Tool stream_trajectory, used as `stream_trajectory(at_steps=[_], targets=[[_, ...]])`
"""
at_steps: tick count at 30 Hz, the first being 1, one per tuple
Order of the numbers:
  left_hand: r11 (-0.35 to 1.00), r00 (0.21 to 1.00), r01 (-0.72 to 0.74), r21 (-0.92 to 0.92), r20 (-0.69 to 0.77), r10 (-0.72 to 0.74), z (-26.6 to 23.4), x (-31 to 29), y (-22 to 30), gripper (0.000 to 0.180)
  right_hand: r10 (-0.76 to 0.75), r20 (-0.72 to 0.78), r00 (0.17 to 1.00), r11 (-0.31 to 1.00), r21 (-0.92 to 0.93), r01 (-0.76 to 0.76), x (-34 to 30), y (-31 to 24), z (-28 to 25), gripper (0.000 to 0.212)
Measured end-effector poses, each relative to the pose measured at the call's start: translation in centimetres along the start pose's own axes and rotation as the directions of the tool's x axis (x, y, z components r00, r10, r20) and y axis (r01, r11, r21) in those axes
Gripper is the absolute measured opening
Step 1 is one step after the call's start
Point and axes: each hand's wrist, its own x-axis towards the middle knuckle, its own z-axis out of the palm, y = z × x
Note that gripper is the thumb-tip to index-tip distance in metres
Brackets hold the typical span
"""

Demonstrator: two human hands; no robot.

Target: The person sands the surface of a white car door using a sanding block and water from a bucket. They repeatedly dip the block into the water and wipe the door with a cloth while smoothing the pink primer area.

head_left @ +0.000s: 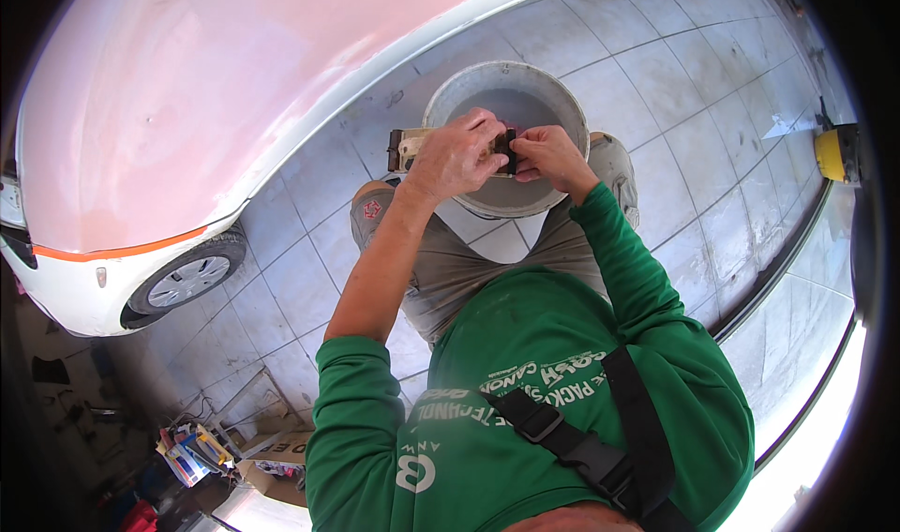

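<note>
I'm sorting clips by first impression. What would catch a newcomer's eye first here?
Most striking is the car filling the upper left, its body dull pink with an orange stripe above the wheel. At centre, the left hand and right hand together hold a flat sanding block over a grey bucket on the tiled floor, above the green sweatshirt.
</note>
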Motion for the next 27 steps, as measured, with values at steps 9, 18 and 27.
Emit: stream_trajectory(at_steps=[9,18,27], targets=[[0.994,0.982,0.098,0.045,0.156,-0.104,-0.7,0.3,0.0,0.077,0.005,0.061,0.998,1.0,-0.008,-0.005,-0.3,-0.7,-0.3,0.027],[0.995,0.993,0.051,0.087,0.102,-0.059,-0.2,0.3,-0.1,0.073,-0.035,0.007,0.999,0.995,-0.089,0.035,0.3,-0.3,0.0,0.022],[0.984,0.99,0.092,0.155,0.096,-0.108,1.1,0.7,-0.2,0.069,-0.014,-0.041,0.999,1.0,-0.006,0.013,0.3,0.5,-0.1,0.026]])
